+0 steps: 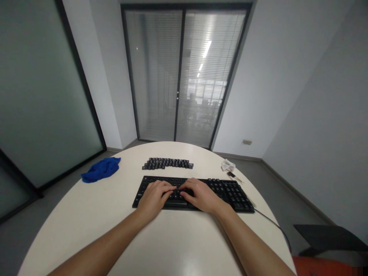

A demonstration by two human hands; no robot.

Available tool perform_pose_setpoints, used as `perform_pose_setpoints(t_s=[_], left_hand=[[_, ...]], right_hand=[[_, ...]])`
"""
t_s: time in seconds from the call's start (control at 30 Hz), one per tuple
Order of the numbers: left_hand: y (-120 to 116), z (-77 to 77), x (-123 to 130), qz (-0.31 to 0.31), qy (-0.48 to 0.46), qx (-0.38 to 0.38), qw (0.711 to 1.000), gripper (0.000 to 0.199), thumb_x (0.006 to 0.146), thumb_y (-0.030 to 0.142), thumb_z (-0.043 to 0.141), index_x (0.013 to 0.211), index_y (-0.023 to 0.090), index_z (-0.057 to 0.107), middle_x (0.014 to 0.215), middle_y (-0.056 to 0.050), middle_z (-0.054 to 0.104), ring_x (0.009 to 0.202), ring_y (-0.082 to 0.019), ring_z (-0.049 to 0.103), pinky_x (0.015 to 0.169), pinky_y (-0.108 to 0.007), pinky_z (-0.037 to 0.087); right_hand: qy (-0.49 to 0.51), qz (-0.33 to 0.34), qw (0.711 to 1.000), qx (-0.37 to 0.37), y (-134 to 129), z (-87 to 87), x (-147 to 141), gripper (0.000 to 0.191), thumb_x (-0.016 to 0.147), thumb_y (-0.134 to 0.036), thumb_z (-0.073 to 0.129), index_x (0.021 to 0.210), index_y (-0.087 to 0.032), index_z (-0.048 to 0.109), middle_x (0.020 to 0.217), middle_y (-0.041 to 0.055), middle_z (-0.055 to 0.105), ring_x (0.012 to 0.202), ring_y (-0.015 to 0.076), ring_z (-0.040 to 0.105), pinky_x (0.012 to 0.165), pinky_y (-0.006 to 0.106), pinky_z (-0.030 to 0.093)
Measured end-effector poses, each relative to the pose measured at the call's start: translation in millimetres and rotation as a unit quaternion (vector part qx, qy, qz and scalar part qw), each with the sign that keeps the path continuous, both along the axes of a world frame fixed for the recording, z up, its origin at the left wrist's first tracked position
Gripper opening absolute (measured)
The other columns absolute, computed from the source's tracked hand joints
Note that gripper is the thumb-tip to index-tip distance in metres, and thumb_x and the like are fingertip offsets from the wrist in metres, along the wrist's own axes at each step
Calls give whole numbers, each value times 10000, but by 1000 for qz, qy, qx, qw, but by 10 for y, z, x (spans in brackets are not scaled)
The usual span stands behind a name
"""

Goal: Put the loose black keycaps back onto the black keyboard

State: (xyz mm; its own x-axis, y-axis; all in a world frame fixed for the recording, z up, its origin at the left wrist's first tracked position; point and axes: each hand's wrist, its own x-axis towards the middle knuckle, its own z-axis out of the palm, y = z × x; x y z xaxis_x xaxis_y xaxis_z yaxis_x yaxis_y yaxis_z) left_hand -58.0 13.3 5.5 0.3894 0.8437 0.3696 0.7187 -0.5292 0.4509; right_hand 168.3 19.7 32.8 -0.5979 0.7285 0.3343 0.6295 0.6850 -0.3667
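A black keyboard [186, 205] lies on the round table in front of me. Keycaps stand in its right part, while much of the left and middle looks bare of them. My left hand [153, 195] rests over the left part, its thumb and index finger drawn together near the middle. From the other side my right hand [199, 193] reaches to the same spot, with thumb and index tips close together and almost meeting the left fingertips. Anything between the fingers is too small to make out. Behind the keyboard, loose black keycaps [168, 163] are laid out in rows.
On the cream round table [100, 214], a crumpled blue cloth [102, 170] lies at left. A white crumpled tissue [228, 165] and a small dark-handled tool [232, 175] are at back right. The keyboard's cable [270, 219] runs over the right edge near a chair [330, 237].
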Motion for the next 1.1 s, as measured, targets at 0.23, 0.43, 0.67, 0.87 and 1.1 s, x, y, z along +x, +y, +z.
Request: perform_pose_setpoints(t_s=[0.23, 0.43, 0.67, 0.87, 1.1], left_hand=[[-2, -9, 2, -21, 22, 16, 999, 291, 990, 219, 541, 1213, 324, 696, 1104, -18, 701, 1034, -216, 604, 924, -404, 453], [-35, 15, 18, -39, 40, 43, 997, 310, 988, 188, 531, 1234, 307, 677, 1084, -23, 673, 1010, -214, 585, 909, -407, 452], [-95, 51, 32, -50, 44, 64, 996, 297, 1002, 231, 490, 1231, 287, 671, 1074, -44, 646, 1000, -220, 575, 891, -416, 466], [-128, 90, 31, -49, 37, 76, 995, 285, 965, 203, 521, 1230, 236, 621, 1101, -54, 666, 1023, -231, 591, 929, -420, 465], [-196, 238, -40, -51, 72, 41, 995, 240, 880, 292, 630, 1100, 203, 595, 1060, -57, 680, 1003, -258, 608, 904, -423, 466]], right_hand=[[5, 3, 1000, 1, 4, -17, 8, 153, 939, -265, 616, 1057, -214, 700, 1020, 53, 709, 987, 203, 625, 893, 321, 474], [0, 0, 1000, 0, 11, -19, 3, 156, 939, -270, 617, 1060, -218, 700, 1004, 51, 706, 983, 205, 623, 885, 323, 476], [5, 2, 1000, 2, 13, -32, 11, 151, 934, -264, 621, 1056, -222, 700, 1012, 52, 706, 979, 201, 626, 883, 322, 481], [4, 6, 1000, 2, 7, -23, 15, 151, 942, -258, 606, 1066, -223, 685, 1033, 54, 700, 999, 208, 624, 904, 334, 485], [-4, 56, 998, 16, -78, 87, -28, 295, 917, -311, 640, 1196, -216, 648, 1100, 76, 671, 1060, 224, 602, 954, 357, 483]])
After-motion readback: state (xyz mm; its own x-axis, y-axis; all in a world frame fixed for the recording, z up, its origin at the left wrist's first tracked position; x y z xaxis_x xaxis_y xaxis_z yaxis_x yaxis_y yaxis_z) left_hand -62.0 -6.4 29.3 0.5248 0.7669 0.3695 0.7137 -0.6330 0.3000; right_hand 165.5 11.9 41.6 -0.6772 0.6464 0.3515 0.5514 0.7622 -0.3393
